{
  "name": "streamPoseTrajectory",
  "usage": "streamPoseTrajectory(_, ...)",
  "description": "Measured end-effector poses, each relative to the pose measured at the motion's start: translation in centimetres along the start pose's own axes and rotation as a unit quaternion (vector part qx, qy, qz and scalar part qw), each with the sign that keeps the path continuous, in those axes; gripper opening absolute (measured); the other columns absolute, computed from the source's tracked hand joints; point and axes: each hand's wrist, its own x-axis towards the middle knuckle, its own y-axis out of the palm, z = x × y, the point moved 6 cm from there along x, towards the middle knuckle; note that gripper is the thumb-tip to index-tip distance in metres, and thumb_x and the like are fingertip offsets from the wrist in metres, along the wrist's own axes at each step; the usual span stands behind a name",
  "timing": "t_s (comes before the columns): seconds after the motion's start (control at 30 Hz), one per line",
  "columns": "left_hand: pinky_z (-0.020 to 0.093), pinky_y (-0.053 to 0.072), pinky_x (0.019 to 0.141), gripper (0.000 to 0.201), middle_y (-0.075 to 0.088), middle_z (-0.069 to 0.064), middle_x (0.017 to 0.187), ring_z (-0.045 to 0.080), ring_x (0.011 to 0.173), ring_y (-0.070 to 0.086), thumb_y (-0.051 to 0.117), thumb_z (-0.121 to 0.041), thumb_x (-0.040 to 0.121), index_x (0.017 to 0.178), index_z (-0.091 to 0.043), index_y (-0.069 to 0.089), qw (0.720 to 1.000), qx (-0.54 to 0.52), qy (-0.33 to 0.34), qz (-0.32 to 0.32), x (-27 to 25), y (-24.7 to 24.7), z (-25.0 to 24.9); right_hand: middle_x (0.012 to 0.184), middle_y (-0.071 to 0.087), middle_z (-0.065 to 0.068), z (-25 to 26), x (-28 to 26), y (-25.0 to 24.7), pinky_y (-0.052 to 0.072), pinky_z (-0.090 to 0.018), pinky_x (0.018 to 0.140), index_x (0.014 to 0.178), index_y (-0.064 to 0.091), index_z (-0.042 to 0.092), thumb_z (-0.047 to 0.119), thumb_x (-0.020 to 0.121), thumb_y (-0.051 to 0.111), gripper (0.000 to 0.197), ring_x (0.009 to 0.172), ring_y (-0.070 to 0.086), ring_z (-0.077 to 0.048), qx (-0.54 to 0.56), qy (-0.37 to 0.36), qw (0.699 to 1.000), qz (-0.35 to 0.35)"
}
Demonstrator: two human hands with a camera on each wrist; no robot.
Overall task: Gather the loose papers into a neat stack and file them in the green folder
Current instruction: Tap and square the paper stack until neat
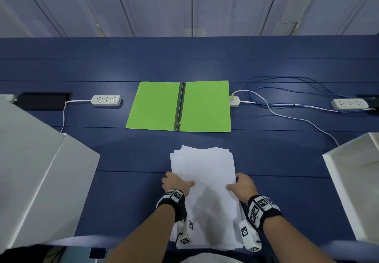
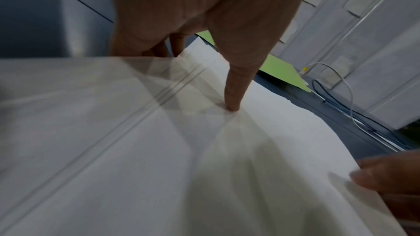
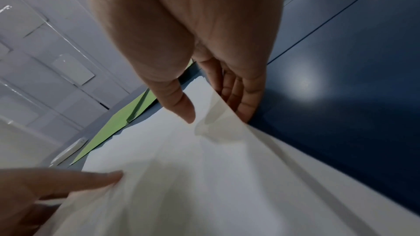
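Observation:
A rough pile of white papers [image 1: 207,170] lies on the blue table near its front edge, its sheets fanned out of line at the far end. My left hand [image 1: 177,182] grips the pile's left side, thumb [image 2: 233,96] pressed on top and fingers tucked at the edge. My right hand [image 1: 244,186] holds the right side the same way, thumb [image 3: 181,104] above and fingers [image 3: 240,94] under the edge. The green folder [image 1: 153,107] lies open and flat further back, empty, with a dark spine down its middle.
White power strips [image 1: 106,100] [image 1: 348,103] and loose blue and white cables [image 1: 287,107] lie behind and right of the folder. White boxes stand at the left [image 1: 41,170] and right [image 1: 356,180] of the table. A black recess [image 1: 43,100] sits at the far left.

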Motion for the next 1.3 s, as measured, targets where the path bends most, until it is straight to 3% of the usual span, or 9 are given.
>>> streamPoseTrajectory(0.27, 0.035, 0.054, 0.091, 0.088, 0.069, 0.009, 0.122, 0.031, 0.111, 0.066, 0.093, -0.047, 0.058, 0.123, -0.001, 0.057, 0.988, -0.086, -0.006, 0.126, 1.0, 1.9, 0.8, 0.094, 0.070, -0.004, -1.0, 0.2, 0.9, 0.057, -0.037, 0.080, 0.094, 0.065, 0.008, 0.016, 0.066, 0.078, 0.032, 0.089, 0.067, -0.024, 0.043, 0.025, 0.999, -0.009)
streamPoseTrajectory(0.33, 0.036, 0.056, 0.095, 0.083, 0.074, 0.004, 0.116, 0.026, 0.105, 0.070, 0.094, -0.047, 0.049, 0.118, -0.008, 0.067, 0.982, -0.080, 0.034, 0.168, 1.6, 2.2, 0.7, 0.095, 0.073, -0.006, -1.6, 0.6, 0.8, 0.058, -0.039, 0.082, 0.092, 0.067, 0.008, 0.013, 0.065, 0.079, 0.030, 0.087, 0.069, -0.024, 0.082, 0.030, 0.996, 0.004)
streamPoseTrajectory(0.43, 0.036, 0.058, 0.093, 0.058, 0.077, 0.001, 0.109, 0.024, 0.102, 0.072, 0.093, -0.035, 0.060, 0.110, -0.013, 0.073, 0.975, -0.095, 0.117, 0.164, 1.2, 1.6, -0.4, 0.097, 0.076, -0.009, -2.2, 1.1, 0.8, 0.059, -0.043, 0.084, 0.094, 0.068, 0.008, 0.013, 0.062, 0.086, 0.037, 0.087, 0.072, -0.025, 0.123, 0.026, 0.992, 0.028)
streamPoseTrajectory(0.6, 0.036, 0.056, 0.094, 0.047, 0.078, 0.001, 0.112, 0.019, 0.109, 0.073, 0.089, -0.008, 0.072, 0.116, -0.010, 0.074, 0.911, -0.244, 0.244, 0.226, -2.1, -2.4, -2.6, 0.115, 0.071, -0.005, -1.0, -0.4, -0.5, 0.055, -0.047, 0.095, 0.124, 0.054, 0.011, 0.013, 0.064, 0.092, 0.071, 0.103, 0.071, -0.025, 0.326, -0.014, 0.944, 0.045)
streamPoseTrajectory(0.67, 0.037, 0.056, 0.095, 0.047, 0.078, 0.002, 0.113, 0.019, 0.108, 0.073, 0.089, -0.006, 0.072, 0.116, -0.009, 0.073, 0.894, -0.280, 0.283, 0.205, -3.1, -5.0, -3.6, 0.118, 0.072, -0.009, 1.4, -1.9, -2.0, 0.056, -0.046, 0.094, 0.126, 0.055, 0.009, 0.008, 0.065, 0.089, 0.070, 0.106, 0.071, -0.028, 0.394, -0.065, 0.914, 0.072)
streamPoseTrajectory(0.8, 0.036, 0.059, 0.092, 0.056, 0.078, 0.006, 0.112, 0.023, 0.107, 0.074, 0.092, 0.000, 0.065, 0.117, -0.006, 0.070, 0.864, -0.345, 0.341, 0.134, -4.4, -10.0, -5.8, 0.094, 0.080, 0.000, 7.3, -4.5, -5.8, 0.058, -0.027, 0.078, 0.095, 0.076, 0.012, 0.001, 0.073, 0.084, 0.027, 0.086, 0.076, -0.014, 0.318, -0.191, 0.928, 0.035)
streamPoseTrajectory(1.03, 0.037, 0.061, 0.089, 0.077, 0.075, 0.012, 0.114, 0.024, 0.107, 0.073, 0.098, 0.000, 0.052, 0.119, 0.002, 0.060, 0.814, -0.448, 0.370, 0.024, -4.1, -13.6, -6.5, 0.073, 0.074, 0.024, 10.0, -4.8, -7.1, 0.052, -0.009, 0.071, 0.084, 0.072, 0.021, -0.008, 0.079, 0.075, 0.029, 0.072, 0.069, 0.009, 0.346, -0.265, 0.898, -0.052)
streamPoseTrajectory(1.13, 0.043, 0.061, 0.089, 0.068, 0.076, 0.016, 0.111, 0.026, 0.102, 0.075, 0.095, 0.004, 0.056, 0.116, 0.005, 0.064, 0.819, -0.450, 0.352, 0.041, -3.5, -12.5, -6.0, 0.077, 0.077, 0.018, 9.0, -4.1, -6.7, 0.054, -0.014, 0.070, 0.086, 0.074, 0.019, -0.002, 0.077, 0.080, 0.025, 0.073, 0.071, 0.003, 0.332, -0.253, 0.908, -0.039)
streamPoseTrajectory(1.3, 0.046, 0.060, 0.091, 0.047, 0.081, 0.000, 0.097, 0.013, 0.092, 0.077, 0.097, -0.006, 0.058, 0.100, -0.008, 0.076, 0.876, -0.334, 0.324, 0.122, -3.2, -8.6, -4.5, 0.081, 0.078, 0.015, 7.8, -3.9, -6.3, 0.055, -0.015, 0.073, 0.088, 0.074, 0.020, -0.006, 0.074, 0.081, 0.030, 0.075, 0.072, 0.001, 0.317, -0.233, 0.919, -0.029)
